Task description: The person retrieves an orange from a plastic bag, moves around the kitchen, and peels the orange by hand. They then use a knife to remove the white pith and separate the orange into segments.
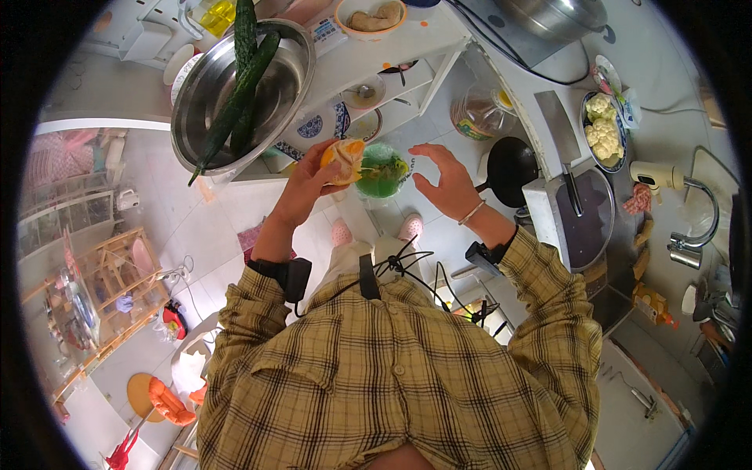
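My left hand [311,180] grips a partly peeled orange [346,160], its pale pith facing right and some orange skin still on. To the right of it, my right hand [445,183] is held apart with thumb and fingers spread and nothing between them. A thin bracelet [472,212] circles that wrist. Below the hands, on the floor, stands a green waste bin [376,187] with a plastic liner and scraps inside.
Cucumbers [235,111] lie across a steel basin [194,132] at upper left. A cleaver [557,126] rests near the sink's white edge at right, beside a plate of cauliflower [604,132]. A black wok [512,170] and an oil jug [479,114] stand low between the counters.
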